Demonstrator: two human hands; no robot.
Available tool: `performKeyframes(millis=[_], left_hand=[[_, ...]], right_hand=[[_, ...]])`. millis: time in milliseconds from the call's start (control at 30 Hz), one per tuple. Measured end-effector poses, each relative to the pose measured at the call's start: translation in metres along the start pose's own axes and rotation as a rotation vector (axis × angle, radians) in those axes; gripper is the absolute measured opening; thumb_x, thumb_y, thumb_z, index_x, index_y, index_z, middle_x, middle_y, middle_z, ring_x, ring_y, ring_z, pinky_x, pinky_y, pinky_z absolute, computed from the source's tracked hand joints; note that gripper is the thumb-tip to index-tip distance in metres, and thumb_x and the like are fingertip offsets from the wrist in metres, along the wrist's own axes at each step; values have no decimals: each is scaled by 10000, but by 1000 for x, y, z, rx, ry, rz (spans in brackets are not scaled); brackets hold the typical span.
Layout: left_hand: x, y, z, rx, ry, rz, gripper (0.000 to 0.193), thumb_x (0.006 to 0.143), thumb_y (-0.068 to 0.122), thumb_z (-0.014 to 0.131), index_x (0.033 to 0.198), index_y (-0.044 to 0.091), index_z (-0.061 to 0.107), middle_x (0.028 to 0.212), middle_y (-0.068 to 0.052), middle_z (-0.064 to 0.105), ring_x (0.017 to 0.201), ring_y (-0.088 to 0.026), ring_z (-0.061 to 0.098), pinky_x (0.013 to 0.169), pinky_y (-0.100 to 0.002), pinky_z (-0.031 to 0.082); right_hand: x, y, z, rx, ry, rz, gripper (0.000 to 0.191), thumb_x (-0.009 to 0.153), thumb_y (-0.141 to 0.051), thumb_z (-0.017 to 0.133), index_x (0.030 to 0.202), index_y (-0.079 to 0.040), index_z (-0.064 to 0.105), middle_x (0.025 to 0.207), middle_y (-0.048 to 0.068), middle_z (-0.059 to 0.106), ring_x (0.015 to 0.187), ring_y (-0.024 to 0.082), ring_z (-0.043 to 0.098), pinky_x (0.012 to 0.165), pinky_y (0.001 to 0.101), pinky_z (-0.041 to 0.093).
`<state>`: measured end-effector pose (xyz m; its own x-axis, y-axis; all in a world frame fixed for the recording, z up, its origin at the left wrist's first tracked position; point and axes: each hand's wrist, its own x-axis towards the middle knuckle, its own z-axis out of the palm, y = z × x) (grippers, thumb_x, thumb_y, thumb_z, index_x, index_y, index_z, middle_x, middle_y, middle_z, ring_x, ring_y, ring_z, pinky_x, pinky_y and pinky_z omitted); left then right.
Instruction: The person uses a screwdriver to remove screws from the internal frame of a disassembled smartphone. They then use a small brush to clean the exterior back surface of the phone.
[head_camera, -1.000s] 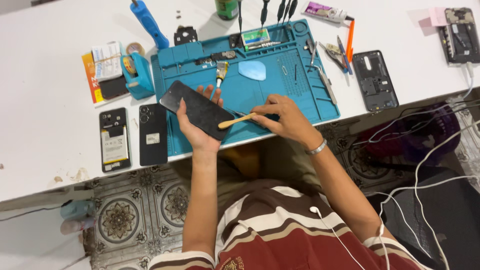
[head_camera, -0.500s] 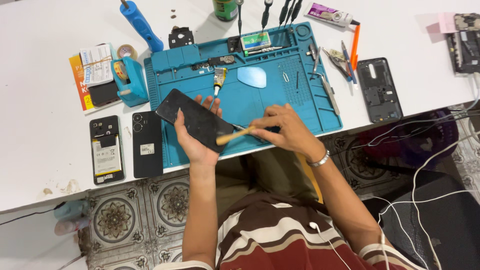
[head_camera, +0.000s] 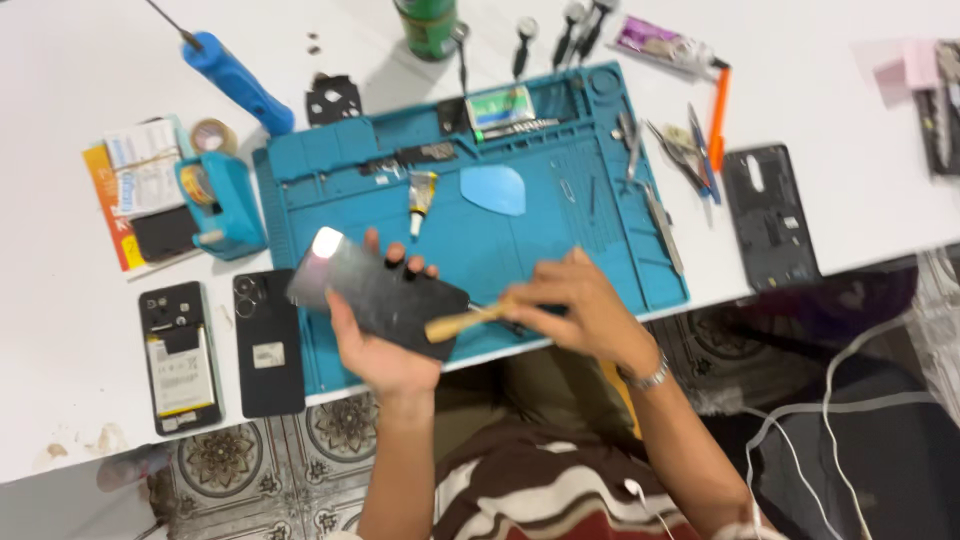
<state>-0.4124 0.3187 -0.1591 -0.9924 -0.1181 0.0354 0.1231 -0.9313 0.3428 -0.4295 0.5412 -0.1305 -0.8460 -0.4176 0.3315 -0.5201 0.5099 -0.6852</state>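
Your left hand (head_camera: 385, 345) has its grip closed around a dark phone panel (head_camera: 378, 291), fingers curling over its far edge, holding it tilted above the near edge of the blue work mat (head_camera: 540, 245). Your right hand (head_camera: 575, 310) is closed on a wooden-handled tool (head_camera: 462, 320), whose end touches the panel's near right corner; the motion blur hides the tip.

Just beyond the panel on the mat lie a small glue tube (head_camera: 421, 195) and a light blue pick (head_camera: 493, 189). Left of the mat, two opened phones (head_camera: 225, 350) lie side by side on the white desk (head_camera: 60, 250), with a blue tape holder (head_camera: 222, 203) farther back. To the right, a dark back cover (head_camera: 771, 217) lies near the desk's edge, beside tweezers (head_camera: 680, 150) and an orange tool (head_camera: 719, 117).
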Motion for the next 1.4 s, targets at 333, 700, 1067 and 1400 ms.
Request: performKeyframes(millis=[333, 700, 1067, 1400], left_hand=[[16, 3, -20, -75, 231, 26, 937, 929, 800, 394, 1448, 24, 474, 1230, -152, 589, 1143, -317, 567, 1081, -489, 442], [30, 1, -24, 16, 288, -22, 1111, 867, 917, 284, 1468, 4, 479, 1254, -184, 619, 1234, -370, 586, 1081, -511, 452], [20, -6, -30, -74, 144, 1, 1039, 904, 867, 355, 1501, 23, 457, 1310, -201, 627, 1255, -372, 592, 1129, -514, 445], [1, -5, -29, -310, -146, -172, 1051, 936, 875, 403, 1535, 15, 485, 1298, -233, 653, 1162, -465, 641, 1054, -571, 501]], right_hand=[[26, 10, 20, -69, -57, 16, 235, 851, -281, 793, 1045, -150, 813, 660, -10, 539, 613, 143, 388, 664, 322, 279], [33, 22, 22, 25, -117, 13, 219, 773, -288, 829, 940, -146, 831, 562, -30, 554, 570, 158, 298, 628, 334, 237], [18, 27, 24, 32, -57, 71, 140, 888, -218, 775, 942, -98, 822, 549, -15, 559, 534, 136, 310, 661, 328, 266], [-9, 39, 21, 170, -13, 86, 149, 885, -194, 760, 834, -55, 777, 501, 26, 490, 562, 160, 316, 680, 325, 303]])
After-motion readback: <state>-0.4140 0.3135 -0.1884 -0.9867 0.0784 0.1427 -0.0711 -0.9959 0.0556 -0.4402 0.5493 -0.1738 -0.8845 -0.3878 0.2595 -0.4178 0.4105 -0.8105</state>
